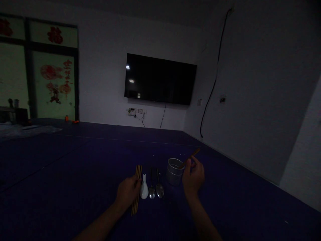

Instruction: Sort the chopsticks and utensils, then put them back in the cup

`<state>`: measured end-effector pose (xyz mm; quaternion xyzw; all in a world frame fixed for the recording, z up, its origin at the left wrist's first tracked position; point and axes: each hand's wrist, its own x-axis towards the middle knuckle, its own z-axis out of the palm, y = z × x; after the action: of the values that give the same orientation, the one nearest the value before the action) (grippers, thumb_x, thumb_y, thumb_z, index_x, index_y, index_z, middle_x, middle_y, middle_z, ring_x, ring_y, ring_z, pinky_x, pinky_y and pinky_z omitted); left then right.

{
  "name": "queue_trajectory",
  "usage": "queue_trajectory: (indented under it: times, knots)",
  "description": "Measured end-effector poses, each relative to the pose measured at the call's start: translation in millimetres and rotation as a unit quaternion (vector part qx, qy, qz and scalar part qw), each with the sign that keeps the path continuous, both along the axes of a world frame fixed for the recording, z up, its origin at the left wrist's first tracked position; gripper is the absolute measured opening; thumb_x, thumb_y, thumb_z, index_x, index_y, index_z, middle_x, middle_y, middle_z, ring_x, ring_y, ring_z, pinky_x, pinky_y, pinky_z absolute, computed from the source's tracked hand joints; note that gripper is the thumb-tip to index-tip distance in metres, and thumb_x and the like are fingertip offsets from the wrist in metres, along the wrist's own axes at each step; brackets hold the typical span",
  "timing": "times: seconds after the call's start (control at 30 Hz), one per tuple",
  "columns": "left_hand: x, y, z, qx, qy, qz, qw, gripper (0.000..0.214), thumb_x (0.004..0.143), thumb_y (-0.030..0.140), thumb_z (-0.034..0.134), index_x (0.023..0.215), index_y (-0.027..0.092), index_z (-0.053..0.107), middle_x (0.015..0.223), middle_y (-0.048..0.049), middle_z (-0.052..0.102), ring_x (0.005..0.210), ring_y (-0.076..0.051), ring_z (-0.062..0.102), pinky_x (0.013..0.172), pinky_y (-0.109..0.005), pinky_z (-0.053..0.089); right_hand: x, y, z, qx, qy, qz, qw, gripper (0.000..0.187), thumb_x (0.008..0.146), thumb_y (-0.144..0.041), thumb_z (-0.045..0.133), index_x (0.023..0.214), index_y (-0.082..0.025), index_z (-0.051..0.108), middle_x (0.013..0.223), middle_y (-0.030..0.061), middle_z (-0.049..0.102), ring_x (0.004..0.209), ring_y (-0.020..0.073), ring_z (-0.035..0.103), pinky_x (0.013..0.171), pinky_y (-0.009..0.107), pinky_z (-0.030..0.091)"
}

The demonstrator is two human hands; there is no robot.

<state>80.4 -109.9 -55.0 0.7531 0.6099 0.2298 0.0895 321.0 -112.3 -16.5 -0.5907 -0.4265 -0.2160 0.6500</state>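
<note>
A slim wooden stick [197, 151], likely light, stiff and best taken near its upper end, slants into the mouth of a metal cup [175, 174], pinched by the right hand [193, 177]. The left hand [128, 191] bends over chopsticks [135, 206] on the blue surface [82, 174], its grip unclear, beside a seemingly fragile white spoon [144, 191].

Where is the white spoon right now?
In the head view, the white spoon lies low, slightly left of centre, between the chopsticks and a metal spoon.
</note>
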Motion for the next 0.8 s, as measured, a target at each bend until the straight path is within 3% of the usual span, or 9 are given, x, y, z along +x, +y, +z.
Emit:
queue_trajectory:
  times: [0.13, 0.27, 0.43, 0.53, 0.8]
  knots:
    - [-1, 2, -0.4, -0.001, 0.0, 0.027, 1.0, 0.033, 0.091, 0.039, 0.036, 0.095, 0.021, 0.063, 0.087, -0.0034, 0.071, 0.078, -0.016, 0.066, 0.062, -0.023, 0.038, -36, -9, -6.9, -0.024, -0.142, 0.127, 0.981, 0.039, 0.093, -0.043, 0.035, 0.09, -0.016, 0.063, 0.085, 0.0082, 0.064, 0.077, 0.0184, 0.058, 0.072, 0.029, 0.041]
    - [-4, 4, -1.8, 0.002, 0.013, 0.041, 0.999, 0.03, 0.089, 0.04, 0.039, 0.092, 0.02, 0.062, 0.087, -0.0042, 0.07, 0.081, -0.018, 0.065, 0.064, -0.024, 0.038, -72, -11, -24.0, -0.176, -0.307, 0.237, 0.905, 0.032, 0.094, -0.028, 0.037, 0.083, -0.019, 0.065, 0.08, 0.0056, 0.065, 0.079, 0.0171, 0.058, 0.074, 0.027, 0.041]
    - [-6, 8, -3.7, 0.023, 0.047, 0.044, 0.998, 0.023, 0.089, 0.031, 0.042, 0.093, 0.019, 0.06, 0.09, -0.0059, 0.069, 0.086, -0.02, 0.064, 0.07, -0.027, 0.039, -91, -12, -36.7, -0.314, -0.343, 0.3, 0.833, 0.015, 0.084, -0.021, 0.053, 0.09, -0.023, 0.068, 0.091, 0.0037, 0.066, 0.092, 0.0193, 0.056, 0.082, 0.029, 0.041]
    - [-6, 9, -4.1, 0.023, 0.057, 0.045, 0.997, 0.019, 0.087, 0.029, 0.044, 0.094, 0.02, 0.059, 0.093, -0.0057, 0.069, 0.091, -0.02, 0.063, 0.073, -0.028, 0.038, -91, -13, -41.2, -0.345, -0.322, 0.323, 0.82, 0.016, 0.081, -0.021, 0.058, 0.093, -0.024, 0.069, 0.094, 0.0031, 0.066, 0.094, 0.0194, 0.056, 0.085, 0.029, 0.04]
    - [-5, 10, -5.3, 0.02, 0.053, 0.035, 0.998, 0.019, 0.087, 0.029, 0.044, 0.093, 0.021, 0.059, 0.096, -0.0047, 0.069, 0.094, -0.02, 0.061, 0.075, -0.028, 0.038, -89, -12, -41.7, -0.355, -0.291, 0.343, 0.819, 0.02, 0.081, -0.022, 0.058, 0.098, -0.024, 0.069, 0.1, 0.004, 0.066, 0.097, 0.0206, 0.056, 0.085, 0.03, 0.04]
